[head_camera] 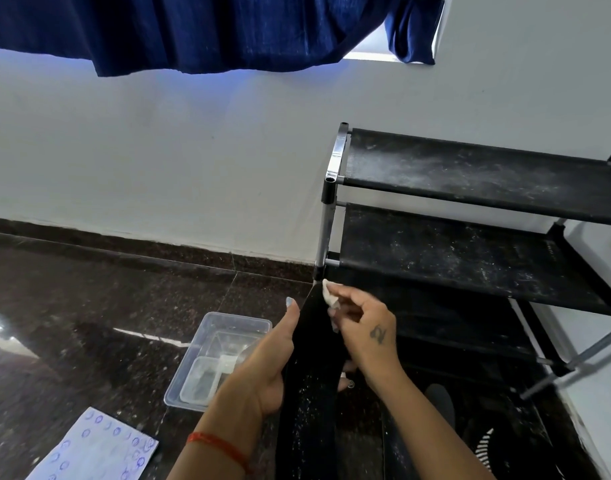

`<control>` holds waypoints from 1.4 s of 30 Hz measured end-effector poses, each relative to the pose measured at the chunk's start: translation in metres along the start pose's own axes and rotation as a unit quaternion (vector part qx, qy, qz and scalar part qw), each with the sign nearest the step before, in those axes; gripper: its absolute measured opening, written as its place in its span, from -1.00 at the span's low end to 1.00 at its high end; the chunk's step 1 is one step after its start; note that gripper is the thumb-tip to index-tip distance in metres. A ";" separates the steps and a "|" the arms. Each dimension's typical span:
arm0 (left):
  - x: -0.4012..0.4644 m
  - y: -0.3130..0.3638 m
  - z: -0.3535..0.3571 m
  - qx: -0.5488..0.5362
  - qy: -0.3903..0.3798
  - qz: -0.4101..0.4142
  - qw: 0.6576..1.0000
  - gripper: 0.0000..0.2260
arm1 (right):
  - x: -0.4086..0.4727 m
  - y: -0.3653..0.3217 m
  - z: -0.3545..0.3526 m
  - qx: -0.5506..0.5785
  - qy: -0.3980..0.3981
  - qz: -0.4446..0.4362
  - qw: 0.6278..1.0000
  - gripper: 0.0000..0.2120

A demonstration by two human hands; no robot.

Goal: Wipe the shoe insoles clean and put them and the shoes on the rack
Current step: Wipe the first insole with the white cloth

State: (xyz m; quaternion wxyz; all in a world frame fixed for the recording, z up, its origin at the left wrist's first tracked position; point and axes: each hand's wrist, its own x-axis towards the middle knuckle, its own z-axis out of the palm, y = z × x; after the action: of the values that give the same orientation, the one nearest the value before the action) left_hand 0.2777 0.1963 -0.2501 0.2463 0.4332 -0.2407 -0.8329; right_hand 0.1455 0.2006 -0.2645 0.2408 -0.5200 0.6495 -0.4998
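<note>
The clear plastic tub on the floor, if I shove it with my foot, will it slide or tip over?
It would probably slide rather than tip: the clear plastic tub is low and wide and sits flat on a glossy stone floor. It looks light, thin-walled, holding only a smaller container, so a gentle push should move it. That inner container may shift inside.

A long black foam insole (311,375) flecked with white specks stands nearly upright. A small crumpled white wipe (331,296) touches its upper right edge. Behind stands a black fabric-shelved, metal-framed shoe rack (470,209), its shelves dusty.
</note>
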 end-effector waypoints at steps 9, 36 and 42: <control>0.003 0.000 -0.003 0.000 0.023 0.016 1.000 -0.23 | -0.008 -0.013 0.000 0.010 -0.097 -0.125 0.987 -0.70; 0.001 0.005 -0.005 0.008 0.025 0.051 0.998 -0.24 | -0.009 -0.003 -0.014 -0.044 -0.229 -0.101 0.967 -0.71; 0.000 0.004 -0.005 0.022 -0.004 0.037 0.999 -0.20 | -0.001 0.001 -0.016 -0.081 0.020 -0.131 0.988 -0.71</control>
State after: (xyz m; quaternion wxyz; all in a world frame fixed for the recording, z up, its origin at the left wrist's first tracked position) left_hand 0.2826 0.1929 -0.2499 0.2665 0.4257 -0.2762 -0.8194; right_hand 0.1324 0.2077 -0.2591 0.1177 -0.6083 0.6187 -0.4830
